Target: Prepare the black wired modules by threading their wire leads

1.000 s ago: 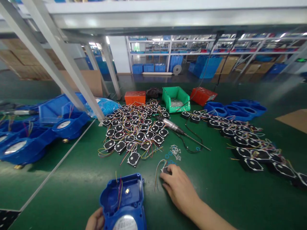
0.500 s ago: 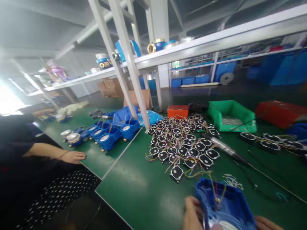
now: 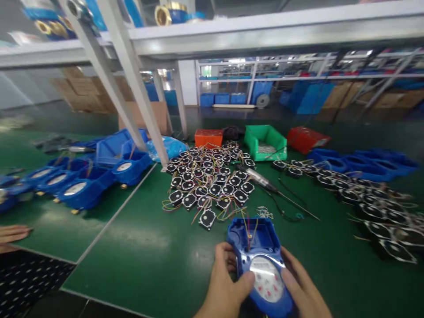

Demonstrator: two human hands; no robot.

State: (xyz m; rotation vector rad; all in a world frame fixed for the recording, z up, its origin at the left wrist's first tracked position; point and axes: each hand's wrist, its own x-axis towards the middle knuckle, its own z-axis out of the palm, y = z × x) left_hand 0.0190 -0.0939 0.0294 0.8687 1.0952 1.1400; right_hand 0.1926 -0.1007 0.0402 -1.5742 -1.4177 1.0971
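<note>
A blue water meter housing (image 3: 241,257) with a round white dial is held between my two hands, low in the view. My left hand (image 3: 225,282) grips its left side, the thumb resting by the dial's edge. Around its right side my right hand (image 3: 303,285) is closed, thumb near the dial. Thin red and yellow wires rise out of the housing's open compartment. Just beyond it lie small loose metal pieces (image 3: 265,212). Farther off is a spread of black square modules (image 3: 207,218) with coloured wires. An electric screwdriver (image 3: 260,180) lies right of them.
A green bin (image 3: 265,152) and red boxes (image 3: 208,138) stand at the back. Blue meters (image 3: 77,194) sit at left, near another person's hand (image 3: 13,233). More black modules (image 3: 374,210) and blue housings (image 3: 367,165) lie at right. A shelf post (image 3: 132,84) rises from the table.
The view has swung right and down, bringing both hands and the meter's dial into fuller sight. The housing stays in both hands. The other person is now mostly out of view.
</note>
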